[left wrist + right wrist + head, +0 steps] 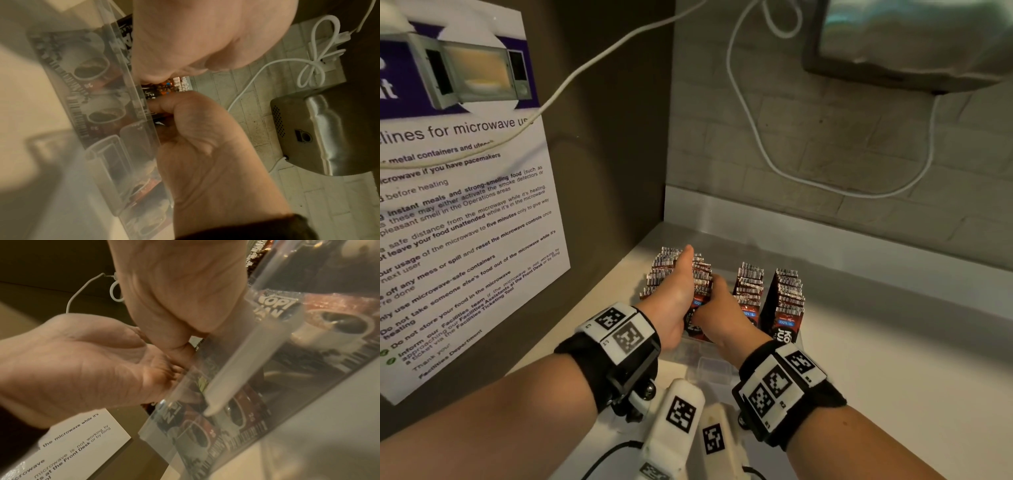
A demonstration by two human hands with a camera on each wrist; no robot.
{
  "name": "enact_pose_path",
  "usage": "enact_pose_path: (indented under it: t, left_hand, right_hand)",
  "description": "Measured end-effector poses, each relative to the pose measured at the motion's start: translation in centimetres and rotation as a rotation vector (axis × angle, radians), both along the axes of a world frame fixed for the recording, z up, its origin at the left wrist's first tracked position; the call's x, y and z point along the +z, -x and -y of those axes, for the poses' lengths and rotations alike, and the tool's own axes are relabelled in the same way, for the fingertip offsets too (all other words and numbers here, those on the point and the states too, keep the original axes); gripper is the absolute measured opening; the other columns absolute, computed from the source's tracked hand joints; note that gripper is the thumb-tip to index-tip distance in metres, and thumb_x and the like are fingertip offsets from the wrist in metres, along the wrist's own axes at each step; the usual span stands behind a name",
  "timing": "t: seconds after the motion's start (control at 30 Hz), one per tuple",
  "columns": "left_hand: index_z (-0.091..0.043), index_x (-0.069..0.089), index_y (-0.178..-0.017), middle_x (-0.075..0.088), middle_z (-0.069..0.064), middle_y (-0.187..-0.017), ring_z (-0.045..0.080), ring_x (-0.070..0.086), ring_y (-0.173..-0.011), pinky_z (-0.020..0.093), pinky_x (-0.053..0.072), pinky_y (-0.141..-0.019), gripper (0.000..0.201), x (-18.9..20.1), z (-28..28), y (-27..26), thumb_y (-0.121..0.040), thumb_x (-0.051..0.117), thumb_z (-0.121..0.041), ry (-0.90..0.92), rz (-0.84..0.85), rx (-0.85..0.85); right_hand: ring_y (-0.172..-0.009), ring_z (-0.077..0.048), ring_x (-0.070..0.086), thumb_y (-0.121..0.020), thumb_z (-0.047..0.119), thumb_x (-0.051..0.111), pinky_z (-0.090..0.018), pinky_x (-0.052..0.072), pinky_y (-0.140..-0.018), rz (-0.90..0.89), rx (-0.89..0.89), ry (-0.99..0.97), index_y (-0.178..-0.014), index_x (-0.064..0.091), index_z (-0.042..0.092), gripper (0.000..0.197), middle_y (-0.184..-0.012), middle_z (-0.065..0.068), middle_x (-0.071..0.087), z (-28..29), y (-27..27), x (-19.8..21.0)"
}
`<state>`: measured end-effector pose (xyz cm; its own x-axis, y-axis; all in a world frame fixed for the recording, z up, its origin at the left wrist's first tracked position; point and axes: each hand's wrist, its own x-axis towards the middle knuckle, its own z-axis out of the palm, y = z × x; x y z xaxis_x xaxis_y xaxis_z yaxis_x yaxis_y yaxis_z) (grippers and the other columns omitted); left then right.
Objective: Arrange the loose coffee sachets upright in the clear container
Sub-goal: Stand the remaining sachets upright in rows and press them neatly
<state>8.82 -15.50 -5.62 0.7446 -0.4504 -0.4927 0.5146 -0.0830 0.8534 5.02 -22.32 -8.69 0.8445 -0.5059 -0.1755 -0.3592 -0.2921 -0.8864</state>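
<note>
Both forearms reaching forward toward 12 o'clock, marker-tagged bands on wrists, left hand (677,298) with thumb extended forward, right hand (717,310) at its 3 o'clock, fingers curled, hands touching.

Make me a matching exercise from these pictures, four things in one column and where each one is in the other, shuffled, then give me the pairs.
Things:
1. white printed microwave guidelines poster
2. thin white cable
3. clear plastic container
4. shiny metal box

Places:
A. on the counter, holding upright red and black coffee sachets
B. mounted high on the tiled wall, upper right
C. hanging in loops across the tiled wall
D. stuck on the dark panel at the left

Pairs: 1-D, 2-C, 3-A, 4-B
</note>
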Motion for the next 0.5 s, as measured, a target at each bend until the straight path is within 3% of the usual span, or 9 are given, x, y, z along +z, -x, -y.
enact_pose_path:
  t: [0.07,0.13,0.23,0.33,0.43,0.5]
  left_hand:
    - [-0.016,0.054,-0.135,0.057,0.01,-0.136,0.025,0.055,-0.123,0.045,0.039,-0.109,0.096,-0.1,0.2,-0.2,-0.068,0.04,-0.083,-0.004,-0.007,-0.01]
    - [-0.017,0.054,-0.135,0.057,0.012,-0.134,0.027,0.056,-0.121,0.047,0.041,-0.107,0.092,-0.2,0.4,-0.6,-0.072,0.038,-0.083,-0.009,-0.011,-0.011]
    - [-0.02,0.053,-0.136,0.057,0.011,-0.134,0.028,0.057,-0.119,0.047,0.044,-0.103,0.099,-0.3,0.6,-1.1,-0.064,0.037,-0.086,-0.038,-0.026,-0.044]
    - [-0.017,0.053,-0.135,0.059,0.013,-0.132,0.029,0.059,-0.116,0.043,0.047,-0.098,0.087,-0.1,0.7,-1.2,-0.079,0.034,-0.081,-0.042,-0.016,-0.068]
    - [-0.016,0.051,-0.137,0.056,0.013,-0.136,0.029,0.056,-0.119,0.044,0.046,-0.1,0.089,-0.4,1.0,-1.3,-0.079,0.032,-0.081,-0.067,-0.026,-0.08]
    - [-0.014,0.053,-0.133,0.058,0.013,-0.132,0.027,0.058,-0.116,0.041,0.049,-0.091,0.087,-0.6,1.2,-1.4,-0.081,0.032,-0.08,-0.078,-0.008,-0.073]
  right_hand:
    - [-0.091,-0.022,0.06,-0.086,-0.009,0.048,-0.032,0.052,-0.069,-0.004,0.003,0.004,-0.136,0.033,0.015,0.057,-0.097,-0.001,0.054,0.1,0.0,0.0]
    - [-0.097,-0.024,0.061,-0.085,-0.009,0.048,-0.036,0.054,-0.075,-0.007,0.001,0.006,-0.136,0.033,0.016,0.058,-0.1,-0.002,0.055,0.1,0.0,0.0]
    - [-0.096,-0.024,0.062,-0.084,-0.01,0.049,-0.042,0.056,-0.082,-0.004,-0.013,-0.013,-0.133,0.035,0.016,0.057,-0.1,-0.003,0.058,0.1,-0.1,-0.2]
    - [-0.092,-0.021,0.059,-0.083,-0.012,0.048,-0.037,0.055,-0.078,0.01,-0.01,-0.031,-0.134,0.033,0.016,0.06,-0.089,0.005,0.053,0.2,0.0,-0.1]
    - [-0.09,-0.019,0.058,-0.085,-0.009,0.05,-0.037,0.054,-0.079,0.015,-0.012,-0.044,-0.134,0.034,0.017,0.058,-0.091,0.005,0.054,0.1,0.0,-0.1]
    - [-0.093,-0.02,0.06,-0.085,-0.008,0.051,-0.04,0.055,-0.083,0.024,-0.02,-0.061,-0.134,0.035,0.017,0.057,-0.096,0.002,0.056,0.1,-0.1,-0.2]
